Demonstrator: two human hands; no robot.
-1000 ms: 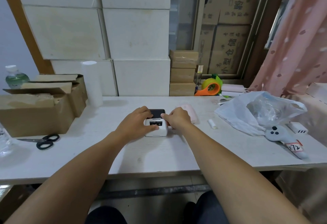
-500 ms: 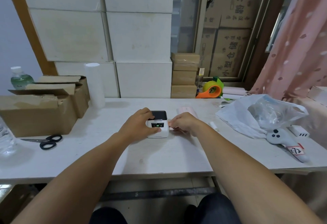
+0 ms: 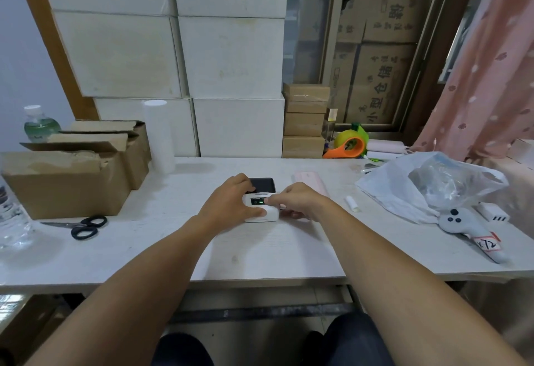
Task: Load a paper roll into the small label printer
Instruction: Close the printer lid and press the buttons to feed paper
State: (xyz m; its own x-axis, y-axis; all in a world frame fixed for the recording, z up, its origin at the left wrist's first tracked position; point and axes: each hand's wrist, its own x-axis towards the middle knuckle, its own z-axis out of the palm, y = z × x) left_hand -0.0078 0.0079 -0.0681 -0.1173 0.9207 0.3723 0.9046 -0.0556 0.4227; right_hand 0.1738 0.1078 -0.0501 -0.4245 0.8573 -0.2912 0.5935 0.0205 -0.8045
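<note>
The small white label printer (image 3: 267,214) with a dark top lid stands on the white table (image 3: 260,253), its lid down and a green light lit on its front panel. My left hand (image 3: 228,203) clasps its left side, thumb along the front. My right hand (image 3: 297,199) rests against its right side, with a fingertip on the front panel by the green light. A small white paper roll (image 3: 352,203) lies on the table to the right of my right hand. Inside of the printer is hidden.
Scissors (image 3: 83,226) and open cardboard boxes (image 3: 69,180) sit at the left, with a clear bottle (image 3: 11,221) at the left edge. A white plastic bag (image 3: 427,183), a grey controller (image 3: 468,229) and an orange tape dispenser (image 3: 348,146) are at the right. White boxes are stacked behind.
My right hand has shifted from the printer's top right to its right side, and a fingertip now touches the front panel. The left hand keeps its hold.
</note>
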